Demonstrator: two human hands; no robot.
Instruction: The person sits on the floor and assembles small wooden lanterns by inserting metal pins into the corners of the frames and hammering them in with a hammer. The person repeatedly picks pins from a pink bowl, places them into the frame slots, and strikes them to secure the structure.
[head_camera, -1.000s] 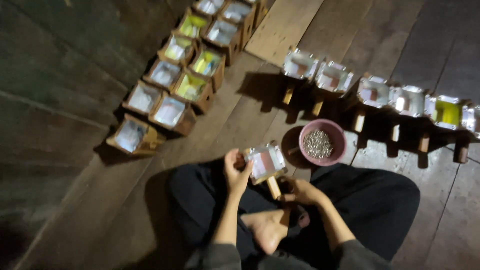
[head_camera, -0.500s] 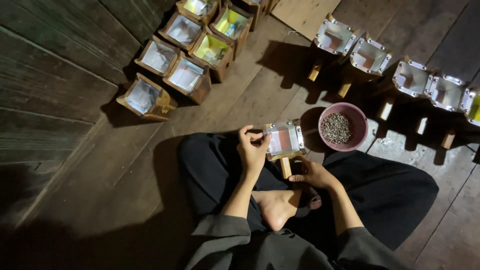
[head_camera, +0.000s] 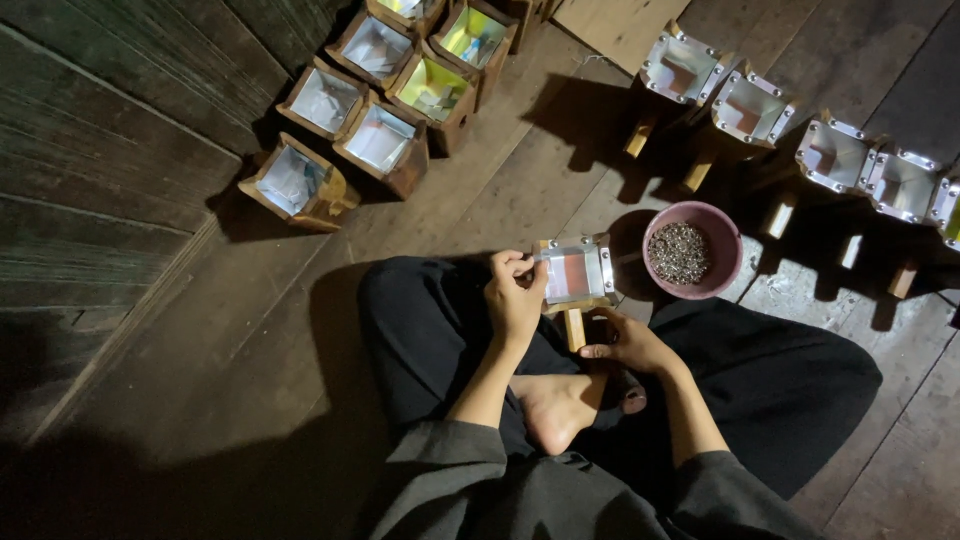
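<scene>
I sit cross-legged on a wooden floor in dark trousers. A small square wooden box with a shiny lining and metal studs (head_camera: 577, 274) stands in front of my legs on a short wooden handle. My left hand (head_camera: 513, 294) pinches its left rim with thumb and fingers. My right hand (head_camera: 628, 345) grips the handle below the box. Just right of the box sits a pink bowl (head_camera: 692, 250) holding several small grey metal pieces.
A cluster of similar lined boxes (head_camera: 380, 135) stands at the upper left beside a dark plank wall (head_camera: 90, 180). A row of boxes on wooden handles (head_camera: 752, 105) runs along the upper right. My bare foot (head_camera: 552, 405) rests between my knees.
The view has shifted, so the boxes and bowl sit higher in the frame. Both hands keep hold of the same box; the left fingers stay at its left rim.
</scene>
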